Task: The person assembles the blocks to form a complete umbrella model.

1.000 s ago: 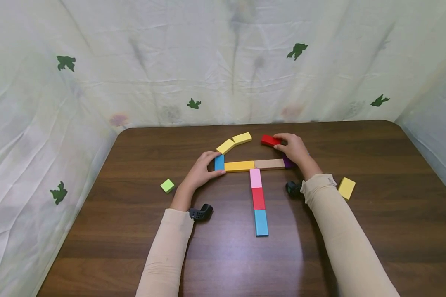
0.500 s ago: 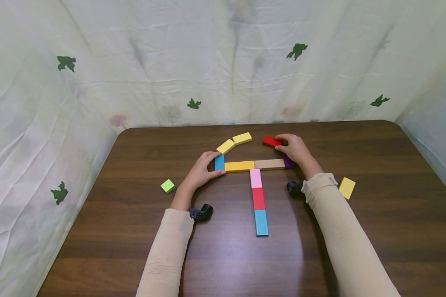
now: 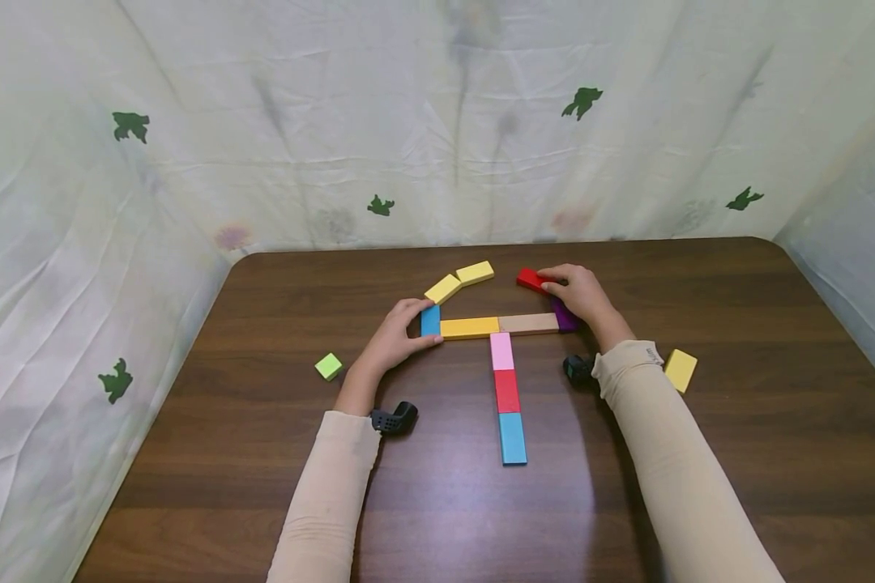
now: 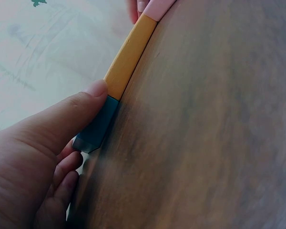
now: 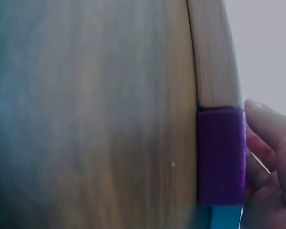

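Note:
In the head view my left hand (image 3: 399, 334) holds the blue block (image 3: 430, 320) at the left end of a row, thumb at its near end and fingers at its far end. My right hand (image 3: 586, 295) pinches a red block (image 3: 531, 280) between thumb and fingers; its right end is hidden by the fingertips. Just below that hand lies a purple block (image 3: 565, 316), partly covered by it. Between the blue and purple blocks run an orange-yellow block (image 3: 470, 328) and a bare wood block (image 3: 528, 323). Two yellow blocks (image 3: 443, 288) curve up from the blue one.
A pink block (image 3: 502, 351), a red block (image 3: 506, 391) and a light blue block (image 3: 513, 439) form a column toward the front. A green block (image 3: 328, 366) lies at left, a yellow block (image 3: 680, 370) beside the right sleeve. A white cloth hangs behind the brown table (image 3: 262, 486).
The red block in my right hand has shifted slightly right and turned, its right end angling down toward the purple block. My left hand stays on the blue block.

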